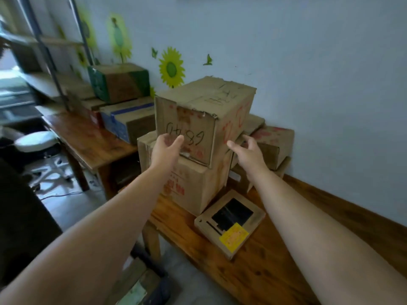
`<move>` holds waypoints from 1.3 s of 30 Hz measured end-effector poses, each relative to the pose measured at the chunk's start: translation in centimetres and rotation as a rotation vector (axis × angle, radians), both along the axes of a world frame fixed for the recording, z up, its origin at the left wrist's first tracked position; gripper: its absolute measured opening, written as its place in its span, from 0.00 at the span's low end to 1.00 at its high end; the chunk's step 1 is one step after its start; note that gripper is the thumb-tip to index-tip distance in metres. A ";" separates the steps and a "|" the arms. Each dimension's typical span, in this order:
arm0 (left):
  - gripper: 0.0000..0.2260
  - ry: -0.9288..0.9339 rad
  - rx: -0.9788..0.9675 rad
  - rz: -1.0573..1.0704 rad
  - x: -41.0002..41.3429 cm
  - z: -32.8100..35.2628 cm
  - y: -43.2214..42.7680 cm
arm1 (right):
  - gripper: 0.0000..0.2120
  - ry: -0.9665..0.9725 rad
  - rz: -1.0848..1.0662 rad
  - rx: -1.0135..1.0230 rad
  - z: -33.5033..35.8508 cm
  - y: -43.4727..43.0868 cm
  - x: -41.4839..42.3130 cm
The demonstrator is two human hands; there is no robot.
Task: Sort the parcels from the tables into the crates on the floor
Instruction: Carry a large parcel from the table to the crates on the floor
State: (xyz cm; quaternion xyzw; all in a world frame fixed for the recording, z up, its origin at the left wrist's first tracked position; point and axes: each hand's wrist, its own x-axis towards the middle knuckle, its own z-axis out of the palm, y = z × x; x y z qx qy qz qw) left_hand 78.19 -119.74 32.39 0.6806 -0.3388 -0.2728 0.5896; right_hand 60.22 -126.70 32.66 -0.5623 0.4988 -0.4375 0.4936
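Observation:
A worn cardboard box with black handwriting and red marks (204, 111) sits on top of a larger cardboard box with red print (193, 186) on the near wooden table (253, 267). My left hand (165, 150) reaches out open in front of the top box's near face, fingers spread. My right hand (248, 155) is open beside that box's right side, fingers slightly bent, holding nothing. A flat cardboard parcel with a black window and yellow label (230, 222) lies on the table in front of the stack.
More cardboard boxes (273, 144) are stacked against the wall at the right. A second wooden table (88, 142) at the left bears a blue-taped box (127, 122) and a green-sided box (119, 84). A stool (36, 140) and part of a crate (143, 287) are on the floor.

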 end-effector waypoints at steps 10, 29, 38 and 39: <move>0.40 0.095 0.031 0.016 8.7 -0.5 -6.9 | 0.44 -0.010 0.050 0.028 -1.7 -3.7 4.3; 0.25 0.267 -0.016 -0.598 16.0 -2.5 -11.8 | 0.43 -0.070 -0.278 -0.011 -5.1 -3.5 10.8; 0.15 0.308 -0.243 -0.691 14.9 1.5 -9.0 | 0.45 -0.150 -0.342 -0.196 -0.8 -0.4 9.6; 0.13 0.305 -0.279 -0.693 14.5 2.3 -8.7 | 0.44 -0.171 -0.353 -0.218 0.0 0.1 9.2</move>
